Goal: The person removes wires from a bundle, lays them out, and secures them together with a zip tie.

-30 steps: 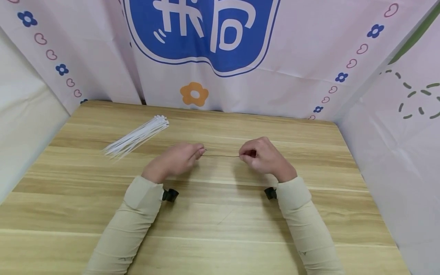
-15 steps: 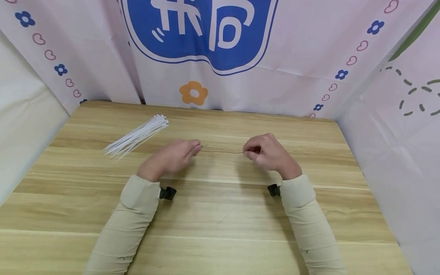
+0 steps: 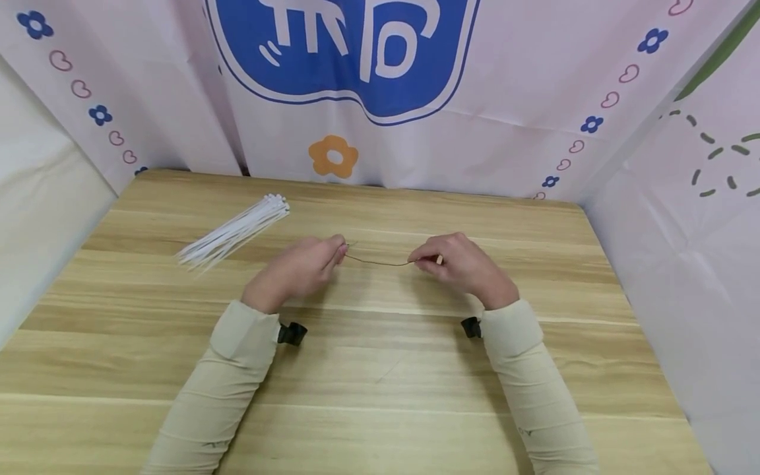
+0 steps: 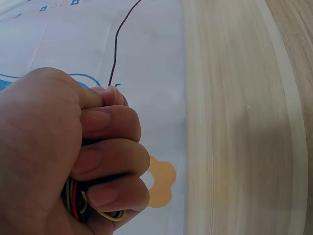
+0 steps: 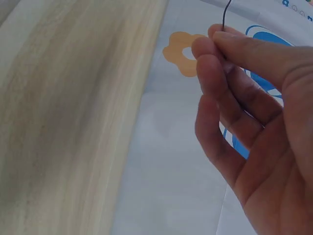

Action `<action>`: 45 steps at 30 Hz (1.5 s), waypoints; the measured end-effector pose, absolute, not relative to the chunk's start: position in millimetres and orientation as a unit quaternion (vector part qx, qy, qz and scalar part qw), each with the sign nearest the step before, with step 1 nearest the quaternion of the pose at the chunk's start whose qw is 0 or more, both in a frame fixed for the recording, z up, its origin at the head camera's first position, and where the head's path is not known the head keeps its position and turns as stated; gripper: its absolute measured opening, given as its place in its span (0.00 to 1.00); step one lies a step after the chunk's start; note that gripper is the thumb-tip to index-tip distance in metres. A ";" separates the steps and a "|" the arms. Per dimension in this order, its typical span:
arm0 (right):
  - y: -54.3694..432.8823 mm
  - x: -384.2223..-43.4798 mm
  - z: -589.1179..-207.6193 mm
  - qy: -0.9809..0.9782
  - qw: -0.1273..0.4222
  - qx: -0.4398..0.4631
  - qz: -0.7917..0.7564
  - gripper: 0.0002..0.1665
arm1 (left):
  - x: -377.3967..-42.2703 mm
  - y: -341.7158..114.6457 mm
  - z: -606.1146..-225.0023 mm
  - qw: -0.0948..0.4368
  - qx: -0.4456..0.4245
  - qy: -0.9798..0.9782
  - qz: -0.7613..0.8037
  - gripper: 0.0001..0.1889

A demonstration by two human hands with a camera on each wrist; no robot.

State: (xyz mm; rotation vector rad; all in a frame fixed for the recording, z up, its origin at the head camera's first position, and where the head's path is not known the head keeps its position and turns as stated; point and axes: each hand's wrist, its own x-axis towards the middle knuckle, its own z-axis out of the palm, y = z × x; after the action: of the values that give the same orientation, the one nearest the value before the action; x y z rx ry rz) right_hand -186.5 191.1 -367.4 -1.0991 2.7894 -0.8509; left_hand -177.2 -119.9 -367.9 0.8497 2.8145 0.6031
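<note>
A thin dark wire spans the gap between both hands above the table, sagging slightly. My left hand pinches one end of it between thumb and index finger. In the left wrist view, the curled fingers also wrap a bundle of coloured wires, with red, yellow and dark strands showing at the palm; most of the bundle is hidden. A short green tip sticks out by the thumb. My right hand pinches the other end of the dark wire between thumb and fingertips, its remaining fingers loosely bent.
A bunch of white cable ties lies on the wooden table, left of and behind the left hand. A printed white curtain hangs along the table's back edge, with more white cloth at both sides.
The hands first drew slightly apart, pulling the wire nearly straight. Since then the right hand has come back a little to the left, and the wire now sags more.
</note>
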 end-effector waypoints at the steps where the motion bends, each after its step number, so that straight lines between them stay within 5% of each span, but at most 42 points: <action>1: 189.6 -186.3 -367.5 0.894 0.008 -0.358 -0.271 0.06 | -177.2 -119.7 -368.0 0.068 0.283 0.935 0.202 0.16; 10: 179.6 -184.0 -370.9 0.882 -0.064 -0.391 -0.256 0.02 | -178.0 -119.3 -369.8 0.068 0.270 0.938 0.207 0.16; 17: 176.9 -180.8 -370.4 0.875 -0.123 -0.404 -0.236 0.10 | -181.0 -124.4 -367.5 0.097 0.285 0.928 0.219 0.18; 33: 190.9 -184.6 -364.9 0.882 -0.138 -0.384 -0.234 0.18 | -182.7 -129.2 -363.1 0.138 0.359 0.892 0.238 0.16; 45: 193.3 -186.4 -365.6 0.885 -0.132 -0.384 -0.230 0.18 | -184.9 -131.4 -361.9 0.157 0.245 0.913 0.285 0.22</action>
State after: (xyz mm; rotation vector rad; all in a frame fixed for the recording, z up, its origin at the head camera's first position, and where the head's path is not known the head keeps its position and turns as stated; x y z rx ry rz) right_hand -186.4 193.3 -365.6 -1.3181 3.0394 -0.7917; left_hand -184.9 -131.4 -361.9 0.7004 2.6130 0.8158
